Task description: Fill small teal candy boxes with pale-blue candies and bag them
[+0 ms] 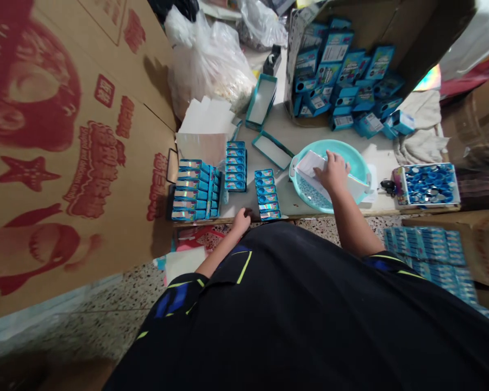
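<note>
A person's right hand [333, 169] rests, fingers curled, on a white box [315, 163] inside a turquoise basin [350, 152]; the left hand [241, 221], loosely closed, touches the table edge [212, 220] beside stacked blue packets [268, 194].

You have only one view, from the camera on your head. It looks steeply down and forward over your own chest, so your dark shirt [309, 315] fills the lower frame and the table [293, 195] lies beyond it, near, within arm's reach. The basin [350, 157] sits just past the table's near edge, right of centre. Left of the table a tall carton wall [65, 152] stands close. The wide lens bends the frame's edges.
</note>
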A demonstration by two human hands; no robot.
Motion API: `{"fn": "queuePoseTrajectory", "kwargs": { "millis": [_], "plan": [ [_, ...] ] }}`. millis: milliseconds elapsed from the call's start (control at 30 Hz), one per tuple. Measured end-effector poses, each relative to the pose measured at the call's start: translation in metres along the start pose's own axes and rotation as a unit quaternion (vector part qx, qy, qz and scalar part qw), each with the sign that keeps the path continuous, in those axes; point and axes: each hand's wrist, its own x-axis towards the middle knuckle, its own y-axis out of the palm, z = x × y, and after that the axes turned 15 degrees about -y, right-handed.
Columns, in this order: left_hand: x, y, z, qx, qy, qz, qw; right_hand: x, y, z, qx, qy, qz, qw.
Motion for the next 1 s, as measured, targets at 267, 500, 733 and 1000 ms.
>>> {"fn": "queuePoseTrajectory", "kwargs": {
  "millis": [267,500,733,1000],
  "plan": [
    [-0.024,-0.026,-0.034,-0.001,0.17,-0.118,0.978,0.01,-0.018,-0.004,0.006,-0.018,0.072,0.997],
    [-0.088,-0.025,-0.155,0.185,0.547,-0.139,0.805,-0.009,-0.084,0.079,0.049,-0.285,0.021,0.957],
    [-0.111,-0.046,-0.216,0.327,0.557,-0.067,0.761,-0.029,-0.112,0.136,0.103,-0.337,0.028,0.935],
    [-0.116,-0.051,-0.213,0.286,0.589,-0.089,0.75,-0.047,-0.121,0.126,0.118,-0.284,0.048,0.95]
  ]
}}
